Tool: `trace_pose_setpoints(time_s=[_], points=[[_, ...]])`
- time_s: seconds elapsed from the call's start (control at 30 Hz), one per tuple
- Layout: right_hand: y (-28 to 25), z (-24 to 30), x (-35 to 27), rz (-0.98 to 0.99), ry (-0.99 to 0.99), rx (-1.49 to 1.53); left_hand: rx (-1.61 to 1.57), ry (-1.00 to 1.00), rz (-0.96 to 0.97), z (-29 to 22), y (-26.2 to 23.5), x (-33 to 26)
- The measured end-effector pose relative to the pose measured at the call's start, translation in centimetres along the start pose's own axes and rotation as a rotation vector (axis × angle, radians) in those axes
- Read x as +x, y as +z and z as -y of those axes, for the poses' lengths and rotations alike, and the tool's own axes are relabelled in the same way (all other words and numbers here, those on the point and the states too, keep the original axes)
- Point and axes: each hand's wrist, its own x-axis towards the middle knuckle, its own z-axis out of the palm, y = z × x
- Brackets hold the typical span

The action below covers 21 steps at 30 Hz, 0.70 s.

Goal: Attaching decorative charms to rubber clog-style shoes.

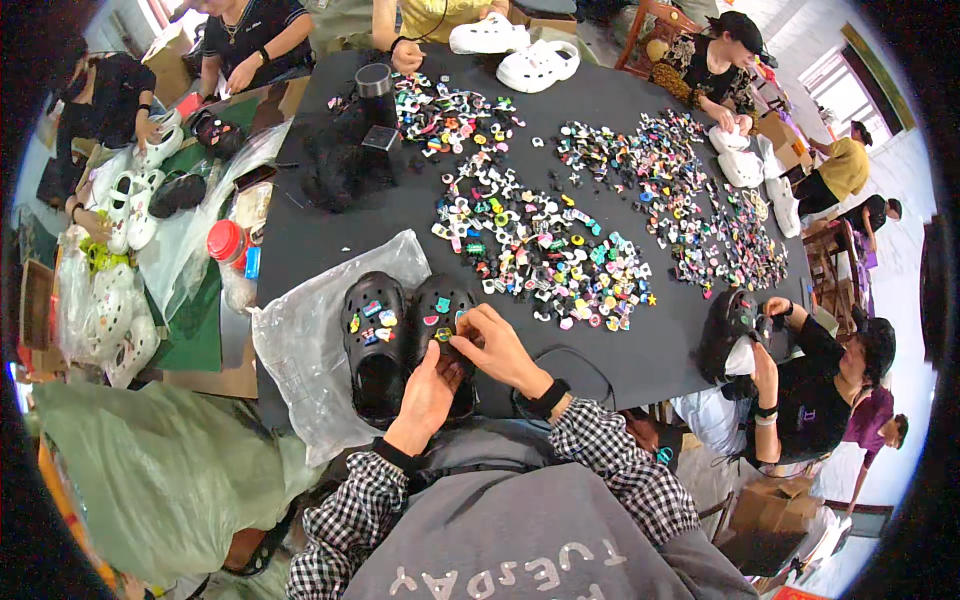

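Note:
Two black clogs lie side by side in front of me. The left clog (376,312) carries several colourful shoe charms on its upper. On the right clog (436,293), a red watermelon-like charm (430,321) and a green one sit in the holes. My left hand (430,396) grips this right clog, its thumb up by a small yellowish shoe charm (444,335). Over the same spot my right hand (493,347) is closed in a pinch at that charm, its fingertips partly hiding it. Both palms and the clog's heel are partly out of sight.
A clear plastic bag (300,345) lies under and beside the left clog. Big piles of loose charms (540,240) cover the dark table (690,345). A dark cup (375,92) stands farther back. Other people work around with white clogs (538,66); a red-lidded jar (227,241) is at left.

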Motion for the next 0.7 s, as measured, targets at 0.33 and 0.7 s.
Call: trace_pose_setpoints(time_s=[0.33, 0.7], points=[[0.8, -0.8, -0.2, -0.151, 0.040, 0.041, 0.019, 0.013, 0.070, 0.2, -0.3, 0.2], [1.0, 0.2, -0.3, -0.105, -0.065, -0.479, 0.038, 0.016, 0.006, 0.5, -1.2, 0.6]])
